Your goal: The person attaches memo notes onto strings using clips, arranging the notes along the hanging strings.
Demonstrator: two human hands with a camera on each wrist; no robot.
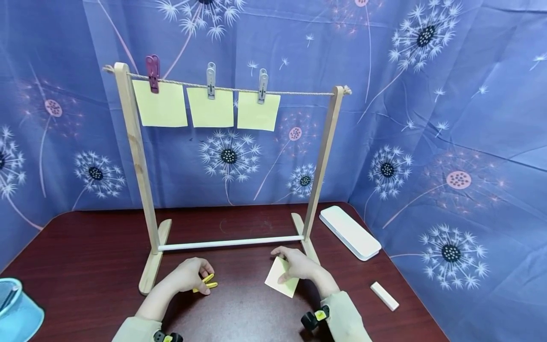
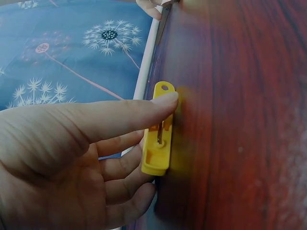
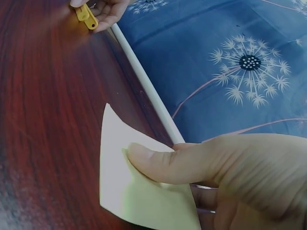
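In the head view my left hand (image 1: 191, 274) pinches a yellow clothespin (image 1: 207, 284) just above the table. The left wrist view has the thumb on one side of that yellow clothespin (image 2: 158, 155) and fingers behind it. My right hand (image 1: 300, 264) holds a pale yellow sticky note (image 1: 288, 287) between thumb and fingers, tilted over the table. Above, three yellow notes hang from a rope (image 1: 299, 93): the left note (image 1: 164, 108) under a purple clothespin (image 1: 153, 73), the middle note (image 1: 211, 113) and right note (image 1: 258, 116) under grey clothespins.
A wooden frame (image 1: 141, 166) with a white lower bar (image 1: 231, 243) stands behind my hands. At right lie a white case (image 1: 350, 232) and a small white block (image 1: 384, 296). A blue mesh holder (image 1: 21, 313) is at lower left. Patterned blue cloth (image 1: 273, 180) hangs behind.
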